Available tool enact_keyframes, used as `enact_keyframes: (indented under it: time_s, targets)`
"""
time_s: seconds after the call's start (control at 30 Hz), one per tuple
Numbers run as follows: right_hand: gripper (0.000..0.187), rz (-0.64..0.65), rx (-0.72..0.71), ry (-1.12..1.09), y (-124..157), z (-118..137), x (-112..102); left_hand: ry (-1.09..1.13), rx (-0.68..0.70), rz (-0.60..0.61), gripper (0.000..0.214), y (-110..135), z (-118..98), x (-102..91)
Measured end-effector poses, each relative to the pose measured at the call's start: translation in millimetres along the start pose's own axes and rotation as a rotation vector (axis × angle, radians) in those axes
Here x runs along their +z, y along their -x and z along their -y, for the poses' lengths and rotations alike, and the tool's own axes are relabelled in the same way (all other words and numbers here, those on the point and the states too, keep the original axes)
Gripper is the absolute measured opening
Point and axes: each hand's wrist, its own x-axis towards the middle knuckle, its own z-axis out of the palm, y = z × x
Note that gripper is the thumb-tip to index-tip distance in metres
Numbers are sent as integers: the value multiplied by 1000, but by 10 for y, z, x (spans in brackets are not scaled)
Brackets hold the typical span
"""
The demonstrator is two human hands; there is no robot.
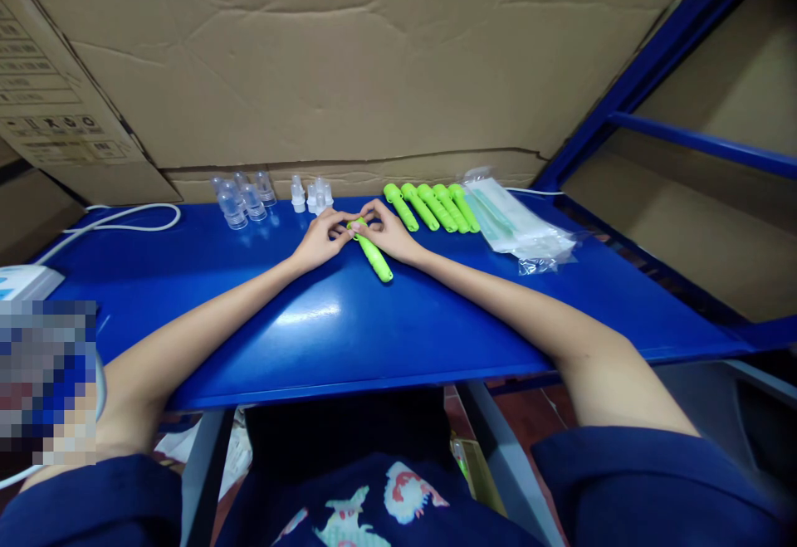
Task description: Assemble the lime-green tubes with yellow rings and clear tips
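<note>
A bright green plastic tube [375, 258] lies on the blue table [261, 315], its far end between my two hands. My left hand [322, 236] pinches that far end from the left, fingers curled. My right hand [391, 230] grips the same end from the right, fingertips meeting the left ones. Whether a small part sits between the fingertips is hidden.
Several more green tubes [432, 206] lie in a row at the back right, beside clear plastic bags [516, 223]. Clear caps [242, 197] and small white pieces [311, 194] stand at the back left. A white cable [124, 219] and cardboard wall [374, 57] lie behind.
</note>
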Motion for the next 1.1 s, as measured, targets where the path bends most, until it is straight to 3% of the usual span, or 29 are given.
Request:
enact_keyframes:
  time_s: [0.3, 0.87, 1.1]
  targets:
    - [55, 0, -11, -28, -10, -7, 7, -3, 19, -3, 20, -2, 4, 9]
    - [61, -108, 30, 1, -22, -39, 12, 102, -19, -27, 31, -10, 31, 37]
    - [57, -103, -21, 1, -15, -29, 1, 5, 9, -41, 31, -1, -1, 12]
